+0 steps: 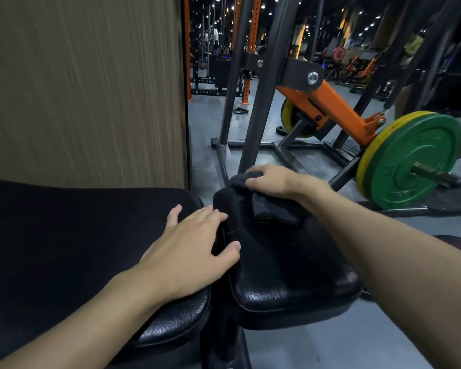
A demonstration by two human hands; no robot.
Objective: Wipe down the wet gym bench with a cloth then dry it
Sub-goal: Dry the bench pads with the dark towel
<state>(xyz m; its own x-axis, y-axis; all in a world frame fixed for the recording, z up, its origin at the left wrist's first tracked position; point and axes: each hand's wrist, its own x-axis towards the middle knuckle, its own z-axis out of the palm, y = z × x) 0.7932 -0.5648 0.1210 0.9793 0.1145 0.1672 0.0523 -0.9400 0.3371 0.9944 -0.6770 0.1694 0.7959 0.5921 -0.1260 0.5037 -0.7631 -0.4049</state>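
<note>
The black padded gym bench fills the lower frame as two pads: a long back pad (64, 235) on the left and a smaller seat pad (282, 265) on the right, with a narrow gap between them. My left hand (189, 249) rests flat with straight fingers on the back pad's right end, its thumb reaching over the gap. A dark grey cloth (272, 206) lies bunched on the far end of the seat pad. My right hand (272, 181) presses down on top of the cloth, fingers curved over its far edge.
A wood-grain wall panel (83, 83) stands right behind the back pad. Beyond the seat stands a black and orange plate-loaded machine (325, 102) with green and yellow weight plates (410, 161) at the right. Grey floor (330, 347) lies below the seat pad.
</note>
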